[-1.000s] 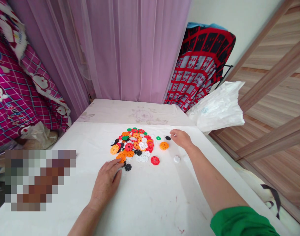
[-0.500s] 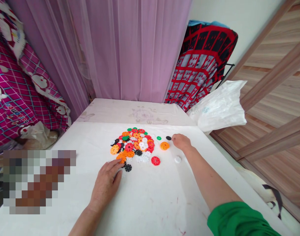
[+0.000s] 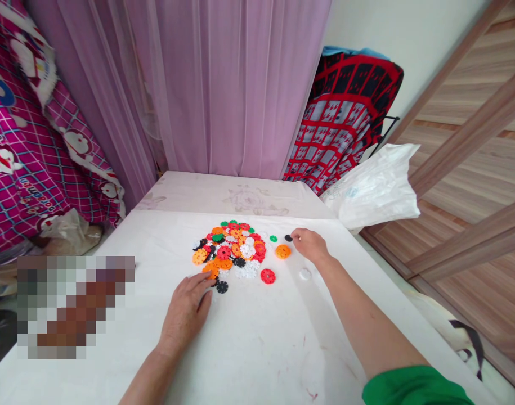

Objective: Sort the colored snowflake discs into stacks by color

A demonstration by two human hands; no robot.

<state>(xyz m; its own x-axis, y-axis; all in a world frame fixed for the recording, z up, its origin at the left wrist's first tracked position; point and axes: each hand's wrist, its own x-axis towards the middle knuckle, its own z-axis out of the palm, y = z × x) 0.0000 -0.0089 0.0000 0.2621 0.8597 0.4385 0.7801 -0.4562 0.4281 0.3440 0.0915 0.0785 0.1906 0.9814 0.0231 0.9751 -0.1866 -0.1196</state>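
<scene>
My left hand [image 3: 184, 304] lies on the table at the near-left edge of a mixed pile of plastic snowflake discs [image 3: 225, 252]. Its fingers are stretched out, the tips on orange discs [image 3: 210, 271] and close to a black disc [image 3: 222, 287]. To the right of the pile, my right hand [image 3: 310, 244] is closed in a pinch at the edge of another black disc [image 3: 288, 238]. Near it sit a green disc [image 3: 273, 238], orange discs [image 3: 283, 251], a red disc [image 3: 268, 276] and a white disc [image 3: 305, 274], each apart from the pile.
A white cloth covers the table [image 3: 257, 337], with a flowered strip [image 3: 252, 197] at its far end. Beyond hangs a purple curtain [image 3: 232, 84]. A white plastic bag [image 3: 379, 188] stands at the right far corner. A blurred-out patch [image 3: 75, 306] hides part of the left side.
My right hand has shifted slightly left, closer over the black disc. My left hand stays at the pile's edge. The whole view has tilted a little.
</scene>
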